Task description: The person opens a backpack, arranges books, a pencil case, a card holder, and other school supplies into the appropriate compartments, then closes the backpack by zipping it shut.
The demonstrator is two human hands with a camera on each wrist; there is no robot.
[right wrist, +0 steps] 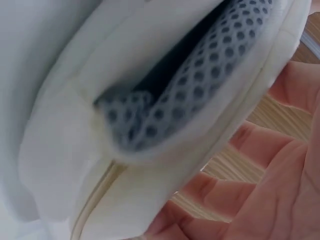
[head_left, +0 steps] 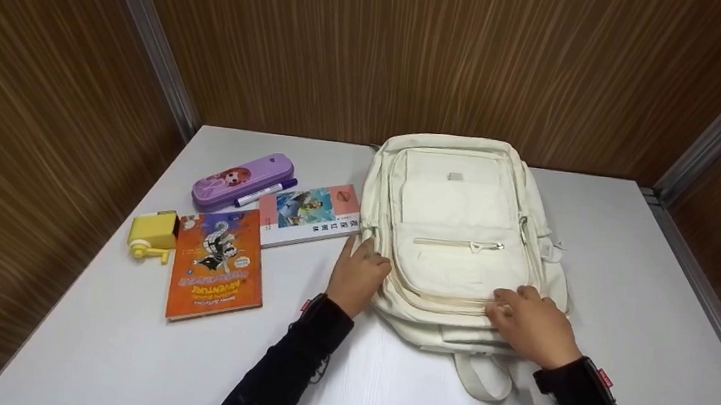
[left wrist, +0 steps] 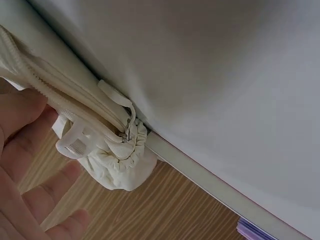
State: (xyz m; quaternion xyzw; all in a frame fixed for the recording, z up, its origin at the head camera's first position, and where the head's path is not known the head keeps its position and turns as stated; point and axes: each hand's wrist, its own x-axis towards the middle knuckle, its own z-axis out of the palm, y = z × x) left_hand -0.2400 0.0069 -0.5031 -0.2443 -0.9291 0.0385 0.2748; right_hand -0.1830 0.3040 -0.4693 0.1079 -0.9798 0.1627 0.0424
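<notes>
White desk [head_left: 101, 349], wood-grain walls [head_left: 322, 47]. Cream backpack [head_left: 456, 205]: on desk, long axis running away from person, handle loop [head_left: 489, 395] nearest. Left grip [head_left: 357, 275]: pinching left zip edge. Right grip [head_left: 537, 325]: pinching lower right edge. Pink book [head_left: 306, 214] crowding bag's left side; farther left: orange book [head_left: 217, 265], purple pencil case [head_left: 243, 181], marker [head_left: 262, 194], yellow cranked box [head_left: 154, 230].

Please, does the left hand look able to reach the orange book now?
Probably yes: bare tabletop lies between the left hand and the orange book, though that hand would first have to leave the cream backpack.
</notes>
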